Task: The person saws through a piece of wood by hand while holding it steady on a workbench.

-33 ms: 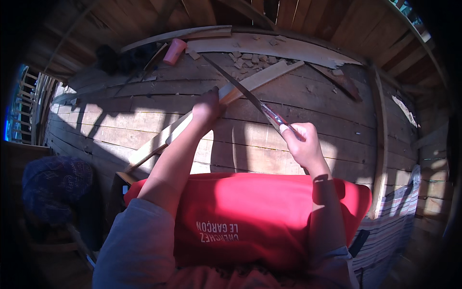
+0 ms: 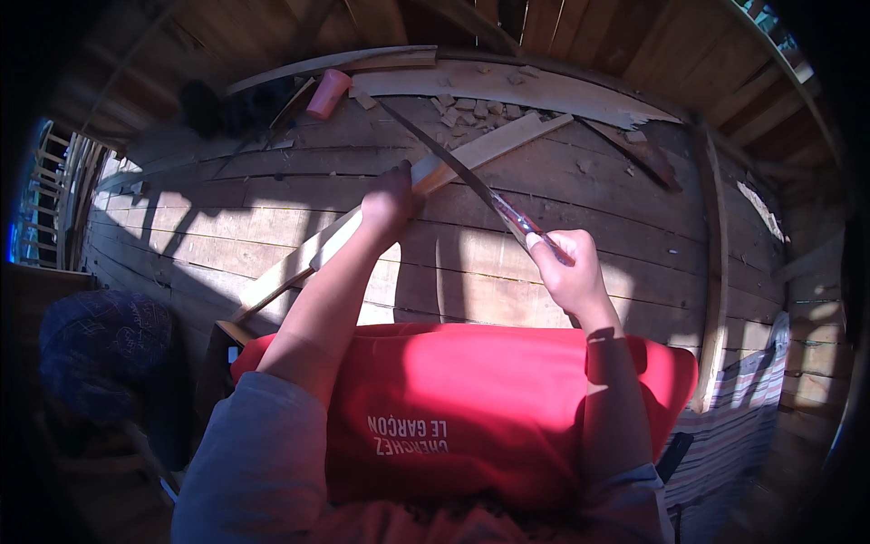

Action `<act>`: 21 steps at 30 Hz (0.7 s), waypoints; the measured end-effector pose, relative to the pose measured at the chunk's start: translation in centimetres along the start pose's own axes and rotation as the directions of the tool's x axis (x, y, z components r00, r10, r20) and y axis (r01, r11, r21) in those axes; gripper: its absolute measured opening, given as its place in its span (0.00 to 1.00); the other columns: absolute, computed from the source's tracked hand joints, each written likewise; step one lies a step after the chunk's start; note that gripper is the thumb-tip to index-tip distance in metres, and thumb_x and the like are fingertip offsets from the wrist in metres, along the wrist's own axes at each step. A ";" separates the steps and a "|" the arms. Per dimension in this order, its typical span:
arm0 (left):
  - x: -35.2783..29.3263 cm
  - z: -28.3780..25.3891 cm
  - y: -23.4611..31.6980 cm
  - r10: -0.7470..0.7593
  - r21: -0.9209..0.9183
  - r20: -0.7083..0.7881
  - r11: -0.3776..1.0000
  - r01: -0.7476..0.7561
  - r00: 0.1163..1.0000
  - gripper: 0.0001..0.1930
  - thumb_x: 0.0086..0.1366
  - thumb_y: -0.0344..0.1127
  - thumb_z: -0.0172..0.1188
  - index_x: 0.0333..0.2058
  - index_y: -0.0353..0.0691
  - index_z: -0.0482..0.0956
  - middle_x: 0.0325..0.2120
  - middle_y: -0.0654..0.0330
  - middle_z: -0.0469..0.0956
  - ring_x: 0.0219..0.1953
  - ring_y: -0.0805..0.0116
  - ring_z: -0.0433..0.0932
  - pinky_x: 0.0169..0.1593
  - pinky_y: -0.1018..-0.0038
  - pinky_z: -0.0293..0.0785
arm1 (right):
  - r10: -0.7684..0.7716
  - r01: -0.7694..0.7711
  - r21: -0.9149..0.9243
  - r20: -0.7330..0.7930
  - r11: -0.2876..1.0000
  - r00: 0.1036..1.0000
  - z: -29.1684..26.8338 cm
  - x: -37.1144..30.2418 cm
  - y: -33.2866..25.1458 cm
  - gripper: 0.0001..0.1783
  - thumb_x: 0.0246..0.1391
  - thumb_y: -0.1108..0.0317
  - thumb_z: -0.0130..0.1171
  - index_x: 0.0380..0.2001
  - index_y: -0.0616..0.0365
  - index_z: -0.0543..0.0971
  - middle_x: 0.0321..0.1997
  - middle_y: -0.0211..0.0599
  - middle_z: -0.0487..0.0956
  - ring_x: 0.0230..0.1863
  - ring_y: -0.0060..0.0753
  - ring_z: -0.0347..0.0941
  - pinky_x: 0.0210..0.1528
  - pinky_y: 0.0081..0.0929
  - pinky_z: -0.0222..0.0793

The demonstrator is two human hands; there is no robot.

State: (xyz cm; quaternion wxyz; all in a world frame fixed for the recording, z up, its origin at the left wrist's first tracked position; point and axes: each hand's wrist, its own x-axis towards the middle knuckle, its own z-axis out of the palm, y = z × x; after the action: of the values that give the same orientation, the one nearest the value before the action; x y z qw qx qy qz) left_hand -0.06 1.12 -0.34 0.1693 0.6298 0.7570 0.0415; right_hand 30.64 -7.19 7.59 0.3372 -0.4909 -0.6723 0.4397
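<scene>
Wooden plank [image 2: 512, 140], long and pale, lies across the floor [image 2: 562, 227], slanting from the near left to the far right. It may be two strips lying close together, but I cannot tell for sure.

At the near left is a round, dark blue cloth shape [image 2: 104, 349] with pale marks on it. It is too dim to say much more. Farther away on the left are some thin wooden bars [image 2: 54, 195] with bright light coming through. Next, at the far side, a dark heap [image 2: 222, 109] sits in the shade, and a pink cup [image 2: 328, 94] leans near it.

The left hand [image 2: 388, 201] is on the middle of the plank. Its fingers are bent and closed around the wood. Near the person, a red cloth [image 2: 444, 390] is spread wide.

Farther off is a bunch of little wood blocks [image 2: 467, 111], beside a flat board [image 2: 526, 89] with a ragged right end. A long dark blade [image 2: 458, 167] crosses over the plank, its tip pointing to the far left. I cannot tell if it touches the wood. The right hand [image 2: 569, 263] has its fingers closed tight on the blade's reddish handle [image 2: 513, 213].

On the right are a long wooden beam [image 2: 714, 263] and, nearer, a striped cloth [image 2: 725, 444].
</scene>
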 end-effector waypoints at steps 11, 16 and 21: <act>0.9 0.7 -0.9 0.038 0.046 -0.009 0.998 -0.038 0.999 0.31 0.58 0.48 0.70 0.55 0.36 0.74 0.49 0.43 0.82 0.51 0.43 0.83 0.55 0.55 0.80 | 0.000 0.001 0.051 -0.010 0.999 1.000 1.7 -0.3 0.3 0.24 0.61 0.66 0.58 0.14 0.66 0.67 0.12 0.36 0.60 0.17 0.21 0.54 0.21 0.35 0.51; 1.5 1.3 1.4 0.073 -0.010 0.017 0.997 -0.073 0.997 0.31 0.58 0.49 0.71 0.54 0.36 0.73 0.48 0.43 0.83 0.51 0.43 0.83 0.55 0.56 0.80 | -0.044 0.041 -0.048 -0.066 0.998 0.997 3.9 3.7 1.0 0.24 0.59 0.65 0.60 0.14 0.65 0.66 0.11 0.37 0.59 0.16 0.23 0.54 0.21 0.36 0.51; 1.1 0.8 0.6 0.070 0.031 0.020 0.997 -0.070 0.997 0.32 0.57 0.49 0.72 0.54 0.36 0.74 0.48 0.44 0.83 0.51 0.44 0.83 0.54 0.55 0.81 | 0.043 -0.043 0.023 -0.026 0.999 0.999 2.7 2.6 1.4 0.24 0.61 0.65 0.59 0.13 0.63 0.66 0.11 0.30 0.62 0.17 0.19 0.55 0.21 0.34 0.51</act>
State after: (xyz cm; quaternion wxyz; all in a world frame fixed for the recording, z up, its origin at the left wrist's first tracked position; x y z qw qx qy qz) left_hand 0.61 2.24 -1.12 0.1648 0.6588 0.7335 0.0297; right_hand 27.96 -5.19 5.35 0.3420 -0.5072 -0.6521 0.4479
